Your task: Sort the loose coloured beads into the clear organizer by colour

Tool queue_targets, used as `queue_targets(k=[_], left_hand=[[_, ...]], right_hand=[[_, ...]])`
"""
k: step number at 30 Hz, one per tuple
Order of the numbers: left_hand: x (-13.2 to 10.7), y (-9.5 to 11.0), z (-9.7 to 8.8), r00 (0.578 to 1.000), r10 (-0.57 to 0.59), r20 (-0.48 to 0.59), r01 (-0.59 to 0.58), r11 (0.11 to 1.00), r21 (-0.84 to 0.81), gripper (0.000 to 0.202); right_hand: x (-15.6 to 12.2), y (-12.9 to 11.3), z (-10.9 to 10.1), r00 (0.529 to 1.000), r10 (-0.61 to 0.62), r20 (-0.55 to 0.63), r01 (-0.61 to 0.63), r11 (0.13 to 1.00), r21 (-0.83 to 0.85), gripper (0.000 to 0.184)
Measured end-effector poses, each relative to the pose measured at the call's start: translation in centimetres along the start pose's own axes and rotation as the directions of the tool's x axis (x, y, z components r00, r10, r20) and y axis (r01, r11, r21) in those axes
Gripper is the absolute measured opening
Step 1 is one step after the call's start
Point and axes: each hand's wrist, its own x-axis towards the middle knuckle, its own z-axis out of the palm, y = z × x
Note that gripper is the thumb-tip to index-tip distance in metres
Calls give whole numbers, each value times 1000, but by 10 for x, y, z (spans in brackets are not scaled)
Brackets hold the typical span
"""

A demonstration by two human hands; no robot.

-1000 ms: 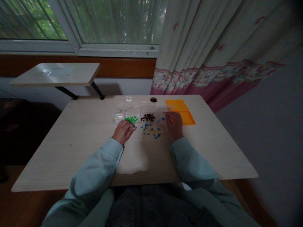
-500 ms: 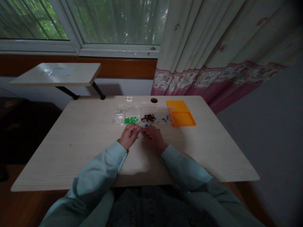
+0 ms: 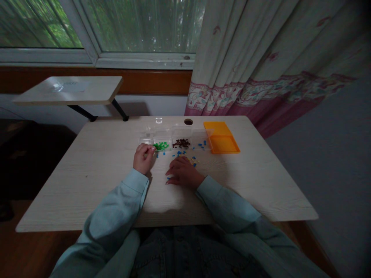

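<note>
Hands at a clear plastic compartment tray point(image 3: 174, 139) on a pale wooden table point(image 3: 95, 166).

The tray holds small green beads point(image 3: 161, 145), dark brown beads point(image 3: 181, 143) and blue beads point(image 3: 203, 144) in separate compartments; loose blue and yellow beads point(image 3: 185, 155) lie just before it. The left hand point(image 3: 143, 158), fingers pinched together, reaches the tray's left end; what it pinches is too small to tell. The right hand point(image 3: 183, 173) rests flat, fingers spread, on the table. An orange plastic lid point(image 3: 222, 138) adjoins the tray's right end.

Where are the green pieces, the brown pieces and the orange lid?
green pieces point(image 3: 161, 145), head view, middle of the pile
brown pieces point(image 3: 181, 143), head view, middle of the pile
orange lid point(image 3: 222, 137), head view, flat centre
</note>
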Motion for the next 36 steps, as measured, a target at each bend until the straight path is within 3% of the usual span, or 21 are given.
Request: queue_targets(k=[3,7,12,14,17,20,23,28,33,36], left_hand=[[0,0,-1,1000,6,2,-6,1000,12,21],[-1,-1,0,999,26,20,-27,999,46,20],[1,-5,-1,988,110,112,-125,983,136,20],[2,-6,-2,977,136,162,-164,971,176,21],[3,-8,-4,969,139,206,-181,962,205,23],[2,-9,-3,962,146,230,-192,962,195,25],[0,-9,1,952,175,251,-222,960,172,26],[-2,-4,6,923,204,325,-261,955,140,26],[-3,-2,6,916,224,333,-276,954,117,23],[-4,-3,7,918,232,321,-282,952,119,22]], right_hand=[[1,-8,2,1000,7,25,-7,1000,-27,17],[3,-11,0,998,58,26,-57,997,-57,13],[1,15,-13,976,171,-134,-184,979,-86,16],[-3,35,-24,918,275,-285,-314,944,-102,17],[-14,65,-43,794,365,-487,-468,878,-105,18],[-25,85,-56,715,406,-569,-577,802,-152,20],[-30,91,-61,738,404,-540,-583,785,-209,20],[-25,80,-53,812,359,-459,-482,857,-182,19],[-12,54,-35,945,260,-197,-292,944,-156,16],[-6,43,-25,958,261,-119,-278,947,-159,17]])
